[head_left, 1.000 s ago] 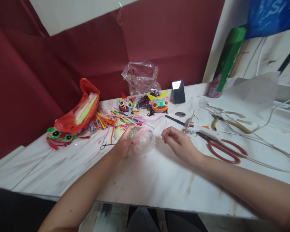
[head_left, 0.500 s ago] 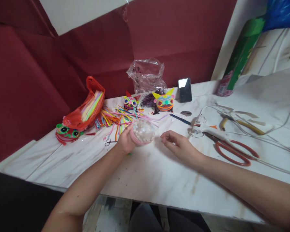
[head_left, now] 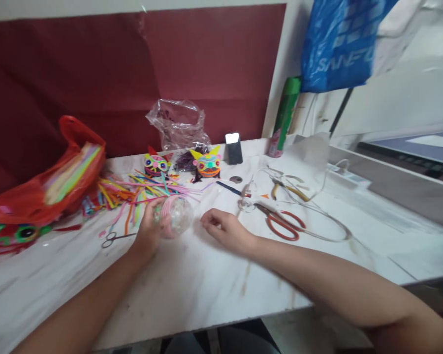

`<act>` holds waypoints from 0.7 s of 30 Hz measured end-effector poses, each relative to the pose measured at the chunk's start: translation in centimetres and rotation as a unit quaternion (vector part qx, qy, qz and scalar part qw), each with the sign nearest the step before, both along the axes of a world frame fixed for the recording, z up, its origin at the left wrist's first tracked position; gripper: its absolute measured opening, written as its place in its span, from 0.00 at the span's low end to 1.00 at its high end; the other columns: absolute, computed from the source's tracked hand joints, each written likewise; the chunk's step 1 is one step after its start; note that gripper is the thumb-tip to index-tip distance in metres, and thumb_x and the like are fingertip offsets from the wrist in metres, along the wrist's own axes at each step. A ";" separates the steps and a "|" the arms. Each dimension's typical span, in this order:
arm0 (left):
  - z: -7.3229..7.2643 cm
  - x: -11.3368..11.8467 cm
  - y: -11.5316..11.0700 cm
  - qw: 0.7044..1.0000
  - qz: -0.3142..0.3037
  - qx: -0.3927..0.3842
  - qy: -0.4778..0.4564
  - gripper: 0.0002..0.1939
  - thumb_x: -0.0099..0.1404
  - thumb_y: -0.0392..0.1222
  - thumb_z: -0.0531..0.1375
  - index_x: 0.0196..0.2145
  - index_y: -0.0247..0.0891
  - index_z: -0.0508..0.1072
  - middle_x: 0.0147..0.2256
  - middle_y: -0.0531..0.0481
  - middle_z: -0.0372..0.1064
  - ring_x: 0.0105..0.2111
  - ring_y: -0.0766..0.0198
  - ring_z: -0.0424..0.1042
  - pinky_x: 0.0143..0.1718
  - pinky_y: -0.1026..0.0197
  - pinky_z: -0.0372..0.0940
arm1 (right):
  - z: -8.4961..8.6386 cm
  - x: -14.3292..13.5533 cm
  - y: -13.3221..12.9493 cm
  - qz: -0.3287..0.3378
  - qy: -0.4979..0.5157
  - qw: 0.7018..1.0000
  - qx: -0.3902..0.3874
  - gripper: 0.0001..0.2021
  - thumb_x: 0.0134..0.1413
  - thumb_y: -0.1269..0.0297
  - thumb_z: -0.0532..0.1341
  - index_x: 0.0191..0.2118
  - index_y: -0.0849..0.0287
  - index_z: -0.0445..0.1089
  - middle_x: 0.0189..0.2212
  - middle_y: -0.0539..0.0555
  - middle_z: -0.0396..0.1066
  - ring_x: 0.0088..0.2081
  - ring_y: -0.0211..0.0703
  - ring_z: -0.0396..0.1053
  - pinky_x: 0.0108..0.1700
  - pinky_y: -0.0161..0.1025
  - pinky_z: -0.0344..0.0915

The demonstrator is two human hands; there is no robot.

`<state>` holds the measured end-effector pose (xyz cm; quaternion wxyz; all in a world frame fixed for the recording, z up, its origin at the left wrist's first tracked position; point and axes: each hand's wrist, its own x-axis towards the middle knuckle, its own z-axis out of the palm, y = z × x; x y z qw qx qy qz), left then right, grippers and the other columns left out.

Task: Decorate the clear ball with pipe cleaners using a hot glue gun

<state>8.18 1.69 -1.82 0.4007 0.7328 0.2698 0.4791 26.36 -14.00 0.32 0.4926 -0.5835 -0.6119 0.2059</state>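
Observation:
My left hand (head_left: 150, 228) holds a clear round ball (head_left: 180, 215) banded with pink strips around its middle. The ball's clear side faces right. Just right of it, my right hand (head_left: 221, 227) hovers over the table with curled fingers; whether something small is between them is not visible. Behind the ball lies a pile of colourful fuzzy sticks (head_left: 133, 189). Small dark scissors (head_left: 112, 239) lie to the left of my left hand. Two decorated heads, one with red horns (head_left: 157, 164) and one with yellow horns (head_left: 208, 165), stand at the back.
Red-handled scissors (head_left: 286, 225), a white glue gun (head_left: 265, 200), pliers (head_left: 295, 191) and cables lie at right. A phone (head_left: 234, 149) leans at the back near a green can (head_left: 286, 118). At left are a red bag (head_left: 25, 201) and a green-eyed head (head_left: 13, 236).
The view has swung right, showing more of the blue bag. The ball has turned in my left hand, its pink bands now more upright. My right hand's fingers look more curled.

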 end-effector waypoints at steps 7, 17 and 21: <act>0.2 -0.1 -2.4 0.985 -0.058 0.151 0.055 0.34 0.54 0.52 0.64 0.56 0.42 0.61 0.55 0.41 0.63 0.56 0.45 0.64 0.57 0.41 0.61 | -0.1 -0.1 -1.0 0.009 -0.036 0.999 0.030 0.07 0.56 0.66 0.54 0.34 0.59 0.68 0.28 0.53 0.73 0.29 0.40 0.69 0.32 0.35 0.66; 0.4 0.2 -3.0 0.951 -0.054 0.289 0.091 0.35 0.55 0.42 0.63 0.59 0.43 0.56 0.54 0.39 0.60 0.56 0.46 0.63 0.57 0.39 0.63 | 6.3 10.1 -3.6 -0.229 -0.077 0.969 0.060 0.10 0.56 0.57 0.58 0.37 0.57 0.70 0.30 0.53 0.75 0.31 0.43 0.73 0.36 0.40 0.69; 0.4 0.4 -2.8 0.951 -0.040 0.284 0.112 0.34 0.56 0.41 0.63 0.59 0.43 0.56 0.54 0.39 0.61 0.56 0.45 0.64 0.57 0.39 0.63 | 4.6 15.0 -5.2 -0.283 -0.284 0.912 -0.091 0.12 0.60 0.62 0.52 0.40 0.60 0.71 0.34 0.59 0.77 0.33 0.45 0.75 0.36 0.40 0.70</act>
